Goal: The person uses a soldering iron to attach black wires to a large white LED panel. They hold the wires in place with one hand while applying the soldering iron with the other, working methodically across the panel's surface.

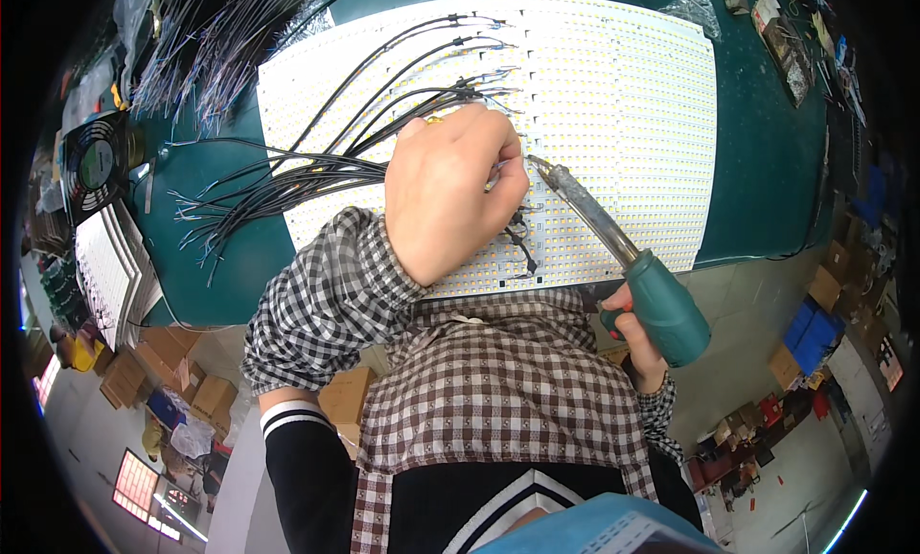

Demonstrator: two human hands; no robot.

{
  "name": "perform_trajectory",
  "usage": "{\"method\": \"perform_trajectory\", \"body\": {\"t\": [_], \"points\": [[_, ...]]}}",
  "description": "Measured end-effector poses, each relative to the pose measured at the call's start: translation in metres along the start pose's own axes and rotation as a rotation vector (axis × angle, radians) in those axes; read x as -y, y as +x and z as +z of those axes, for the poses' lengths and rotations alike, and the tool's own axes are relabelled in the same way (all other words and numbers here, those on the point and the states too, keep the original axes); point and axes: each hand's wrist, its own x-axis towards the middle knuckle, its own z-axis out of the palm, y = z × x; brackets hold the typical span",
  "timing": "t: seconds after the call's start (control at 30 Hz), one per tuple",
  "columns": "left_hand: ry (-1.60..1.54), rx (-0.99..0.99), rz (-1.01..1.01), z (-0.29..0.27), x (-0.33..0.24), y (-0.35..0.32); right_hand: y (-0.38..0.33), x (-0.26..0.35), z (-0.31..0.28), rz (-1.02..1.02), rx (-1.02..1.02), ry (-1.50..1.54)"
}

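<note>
A large white LED board [623, 161] with rows of tiny yellow chips lies on the green table. My left hand [450, 190] rests over its middle, thumb and fingers pinched on a thin wire whose end is mostly hidden. A bundle of black cables [316, 173] with stripped, coloured ends runs leftward from under this hand. Farther off, several black cables [374, 51] reach the board's middle column. In my right hand [642, 343] is a green-handled soldering iron [666, 305], fingers wrapped around its grip. Its tip meets the board area just right of my left fingertips.
The green table [767, 171] carries a heap of thin wires [220, 46] at the far left. A black fan [94, 161] stands at the left edge, with a stack of white boards [110, 266] nearer me. A dark narrow block [788, 60] lies at the far right.
</note>
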Motion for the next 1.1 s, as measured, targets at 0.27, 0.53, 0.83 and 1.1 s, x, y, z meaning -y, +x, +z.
{"method": "perform_trajectory", "body": {"t": [0.27, 0.53, 0.83, 1.1], "points": [[0.009, -0.012, 0.000, 0.001, 0.000, -0.001, -0.001, -0.001, 0.000, -0.014, 0.003, -0.045], [0.014, -0.009, 0.003, 0.000, -0.001, -0.001, 0.003, 0.005, 0.000, -0.114, 0.015, -0.121], [-0.025, -0.009, -0.024, 0.002, 0.000, -0.001, 0.002, 0.001, 0.000, -0.137, -0.006, -0.103], [-0.021, -0.011, -0.021, 0.002, 0.000, -0.001, 0.002, 0.003, 0.002, -0.123, -0.018, -0.144]]}}
